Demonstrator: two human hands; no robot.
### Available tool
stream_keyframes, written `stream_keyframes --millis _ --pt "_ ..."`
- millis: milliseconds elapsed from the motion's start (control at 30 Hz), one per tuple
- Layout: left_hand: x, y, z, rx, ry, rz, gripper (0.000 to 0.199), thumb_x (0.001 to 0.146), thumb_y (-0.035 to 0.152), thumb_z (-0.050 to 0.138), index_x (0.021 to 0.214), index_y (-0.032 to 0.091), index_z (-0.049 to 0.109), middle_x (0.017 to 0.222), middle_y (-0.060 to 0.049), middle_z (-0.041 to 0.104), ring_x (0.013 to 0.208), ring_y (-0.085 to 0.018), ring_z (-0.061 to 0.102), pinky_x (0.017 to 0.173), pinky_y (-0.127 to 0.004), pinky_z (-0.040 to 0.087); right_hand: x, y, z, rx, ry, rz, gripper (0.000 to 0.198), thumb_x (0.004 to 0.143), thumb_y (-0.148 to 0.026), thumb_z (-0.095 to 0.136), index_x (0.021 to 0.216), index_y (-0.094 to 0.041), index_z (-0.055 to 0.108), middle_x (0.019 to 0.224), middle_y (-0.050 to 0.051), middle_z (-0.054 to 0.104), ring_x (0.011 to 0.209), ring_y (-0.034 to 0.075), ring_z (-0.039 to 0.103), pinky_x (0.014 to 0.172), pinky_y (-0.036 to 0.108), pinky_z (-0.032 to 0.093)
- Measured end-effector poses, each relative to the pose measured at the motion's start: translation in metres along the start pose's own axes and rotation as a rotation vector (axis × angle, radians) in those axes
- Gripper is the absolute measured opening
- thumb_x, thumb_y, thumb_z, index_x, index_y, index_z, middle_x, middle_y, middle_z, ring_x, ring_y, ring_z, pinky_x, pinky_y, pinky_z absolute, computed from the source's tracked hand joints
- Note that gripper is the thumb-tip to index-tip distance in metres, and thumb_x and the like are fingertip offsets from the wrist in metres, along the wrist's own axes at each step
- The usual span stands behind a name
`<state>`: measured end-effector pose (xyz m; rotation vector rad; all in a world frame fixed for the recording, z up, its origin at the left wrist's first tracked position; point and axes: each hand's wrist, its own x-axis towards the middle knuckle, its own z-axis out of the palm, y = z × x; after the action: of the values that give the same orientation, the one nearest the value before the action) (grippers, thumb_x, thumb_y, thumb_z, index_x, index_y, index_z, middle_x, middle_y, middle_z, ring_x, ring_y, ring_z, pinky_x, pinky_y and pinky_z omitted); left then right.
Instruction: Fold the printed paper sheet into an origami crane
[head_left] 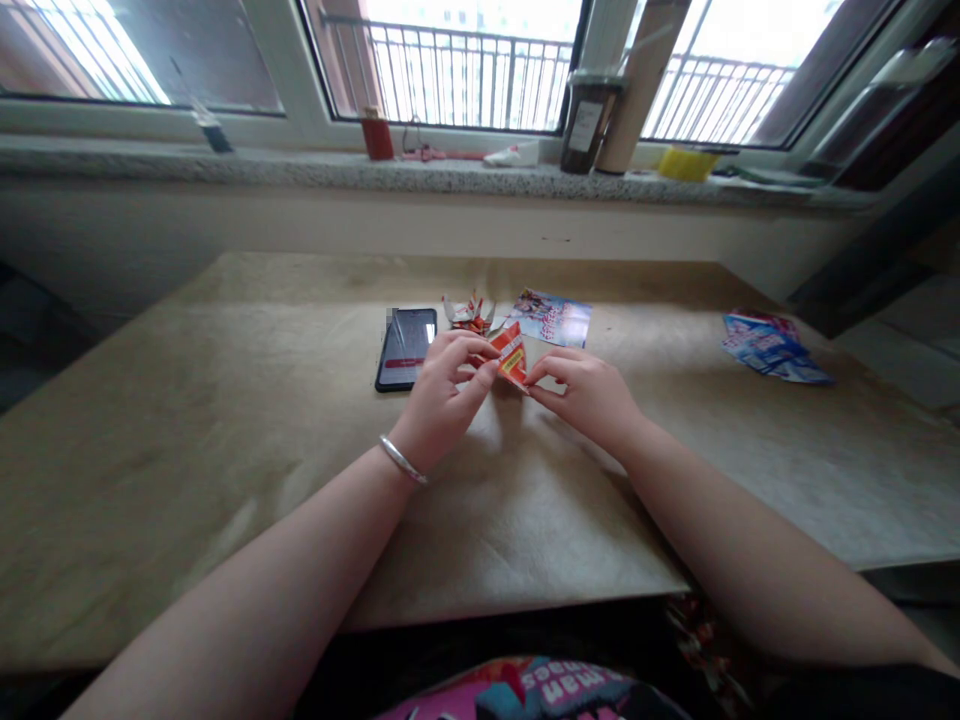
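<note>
A small folded piece of orange-red printed wrapper (511, 352) is held just above the table between my two hands. My left hand (450, 385) pinches its left side with thumb and fingertips. At its lower right corner, the thumb and index finger of my right hand (585, 392) are closed on it. Right behind my left fingers lies a spiky folded piece of red, orange and white wrapper (471, 318). A blue and white printed sheet (553, 318) lies flat beyond the held piece. Left of my left hand is a black phone (406, 350), its lower edge near my wrist.
Several blue and red printed packets (776, 347) lie on the right of the tan-covered table (225, 400). Behind it, the stone windowsill (285, 168) carries a red container (376, 134), a dark lidded jar (589, 120), a cardboard tube (637, 90) and a yellow item (686, 163).
</note>
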<state>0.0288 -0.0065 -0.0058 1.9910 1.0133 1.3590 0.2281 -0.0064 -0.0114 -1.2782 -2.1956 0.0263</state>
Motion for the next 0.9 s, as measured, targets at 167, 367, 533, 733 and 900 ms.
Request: stream_keyframes --millis 167,367,533,733,900 --pt "-0.001 0.005 -0.001 0.022 -0.051 -0.009 0.026 0.086 0.021 0.053 0.11 0.018 0.062 0.11 -0.009 0.051 0.092 -0.015 0.055 0.059 -0.018 0.055 0.002 0.003 0.002 0.008 -0.015 0.055 0.01 0.076 -0.033 0.069 0.079 -0.024 0.068 0.083 0.001 0.066 0.074 0.015 0.06 0.064 0.026 0.045" --pt "-0.003 0.006 0.0 0.086 -0.039 0.044 0.03 0.082 0.014 0.053 0.109 0.022 0.064 0.103 -0.008 0.053 0.093 -0.016 0.054 0.058 -0.019 0.054 0.003 0.004 0.003 0.035 -0.033 0.075 0.013 0.075 -0.034 0.069 0.083 -0.023 0.067 0.084 0.001 0.067 0.074 0.015 0.06 0.064 0.027 0.047" --pt "-0.003 0.0 0.0 0.168 -0.061 0.063 0.028 0.08 0.009 0.052 0.103 0.019 0.066 0.092 -0.005 0.056 0.078 -0.011 0.056 0.055 -0.017 0.051 0.003 0.0 0.003 0.07 -0.026 0.061 0.01 0.078 -0.032 0.066 0.083 -0.023 0.067 0.092 0.002 0.068 0.081 0.015 0.061 0.067 0.027 0.048" --pt "-0.003 -0.003 -0.002 0.312 -0.123 0.097 0.03 0.081 0.012 0.052 0.108 0.02 0.064 0.093 -0.004 0.058 0.077 -0.012 0.057 0.062 -0.021 0.051 0.004 -0.002 0.001 0.134 0.03 0.067 0.015 0.08 -0.028 0.062 0.094 -0.022 0.065 0.098 0.003 0.066 0.083 0.016 0.062 0.071 0.029 0.051" --pt "-0.003 -0.002 -0.002 0.329 -0.138 0.114 0.036 0.081 0.009 0.051 0.114 0.02 0.06 0.095 -0.004 0.059 0.076 -0.011 0.057 0.067 -0.023 0.051 0.003 -0.001 0.001 0.16 0.082 0.08 0.038 0.079 -0.025 0.06 0.117 -0.025 0.056 0.126 0.008 0.053 0.083 0.015 0.063 0.067 0.031 0.054"
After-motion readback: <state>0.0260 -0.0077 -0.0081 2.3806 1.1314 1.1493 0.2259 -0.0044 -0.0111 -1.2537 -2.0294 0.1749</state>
